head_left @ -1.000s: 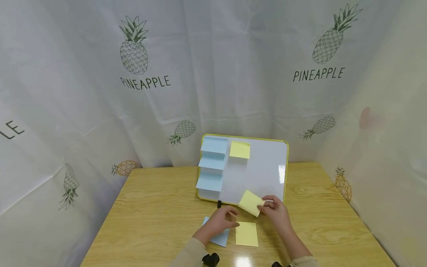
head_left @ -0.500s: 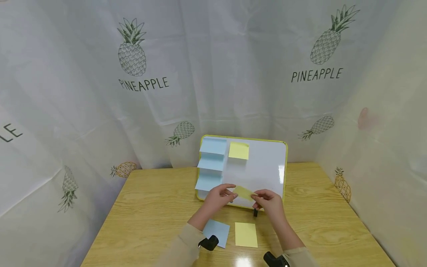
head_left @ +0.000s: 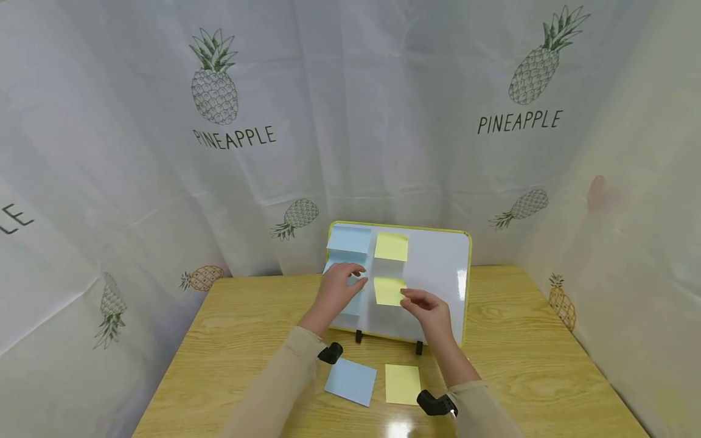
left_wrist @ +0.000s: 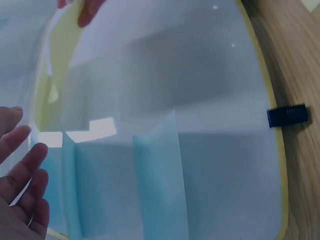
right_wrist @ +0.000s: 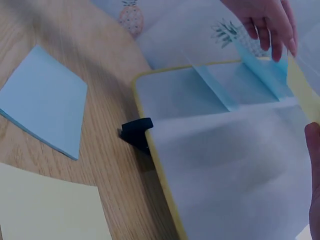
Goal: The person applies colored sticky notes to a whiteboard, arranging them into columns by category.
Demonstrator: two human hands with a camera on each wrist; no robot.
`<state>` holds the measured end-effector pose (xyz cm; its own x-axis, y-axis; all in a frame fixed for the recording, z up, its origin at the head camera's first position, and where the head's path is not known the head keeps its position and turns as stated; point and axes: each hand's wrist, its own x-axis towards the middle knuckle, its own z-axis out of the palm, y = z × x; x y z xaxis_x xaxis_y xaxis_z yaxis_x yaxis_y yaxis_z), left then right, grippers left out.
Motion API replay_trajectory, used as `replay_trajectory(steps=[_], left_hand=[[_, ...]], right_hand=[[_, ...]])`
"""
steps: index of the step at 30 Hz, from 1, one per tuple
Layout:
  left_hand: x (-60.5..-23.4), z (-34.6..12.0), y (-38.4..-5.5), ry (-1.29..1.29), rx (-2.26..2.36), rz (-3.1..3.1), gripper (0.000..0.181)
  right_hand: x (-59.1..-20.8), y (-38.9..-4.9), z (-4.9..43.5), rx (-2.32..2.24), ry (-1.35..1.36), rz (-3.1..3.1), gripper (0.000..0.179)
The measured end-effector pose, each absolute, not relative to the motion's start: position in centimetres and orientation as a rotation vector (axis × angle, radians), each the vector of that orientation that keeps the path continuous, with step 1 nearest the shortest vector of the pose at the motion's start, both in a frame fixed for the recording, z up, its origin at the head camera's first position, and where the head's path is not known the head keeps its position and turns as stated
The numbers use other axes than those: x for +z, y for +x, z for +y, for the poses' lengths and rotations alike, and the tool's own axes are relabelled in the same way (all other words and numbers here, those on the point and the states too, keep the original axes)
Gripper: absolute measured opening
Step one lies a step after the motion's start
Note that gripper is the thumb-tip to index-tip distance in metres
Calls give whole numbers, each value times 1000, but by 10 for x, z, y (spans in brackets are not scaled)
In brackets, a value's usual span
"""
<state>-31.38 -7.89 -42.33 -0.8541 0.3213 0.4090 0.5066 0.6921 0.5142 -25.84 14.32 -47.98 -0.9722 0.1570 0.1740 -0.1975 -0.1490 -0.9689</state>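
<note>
My right hand (head_left: 429, 311) pinches a yellow sticky note (head_left: 389, 292) by its right edge, in front of the whiteboard (head_left: 435, 261). Its thumb (right_wrist: 313, 145) shows at the note's edge in the right wrist view. To the note's left, my left hand (head_left: 338, 292) holds nothing, its fingers (left_wrist: 32, 157) loosely bent and spread. It partly covers the column of blue sticky notes (head_left: 350, 239) on the board's left side. Above the held note, another yellow sticky note (head_left: 391, 246) hangs on the board, its lower edge lifted.
On the wooden table (head_left: 246, 340), a blue sticky note pad (head_left: 352, 382) lies left of a yellow sticky note pad (head_left: 402, 384). The yellow-rimmed board leans back on black feet (head_left: 419, 348). A pineapple-print curtain (head_left: 383, 121) hangs behind.
Both hands have moved up over the board, the right carrying the yellow sticky note from the lower edge to mid-height. The left hand has moved away left from the note.
</note>
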Motion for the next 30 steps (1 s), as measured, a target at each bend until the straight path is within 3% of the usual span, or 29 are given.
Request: replay_trajectory(steps=[12, 30], left_hand=[[-434, -69, -348, -555, -1253, -2745, 30], [-446, -53, -357, -576, -1286, -2739, 37]], right_hand=[[-484, -295, 125, 2039, -107, -1932, 28], [-480, -303, 124, 2030, -121, -1962, 30]])
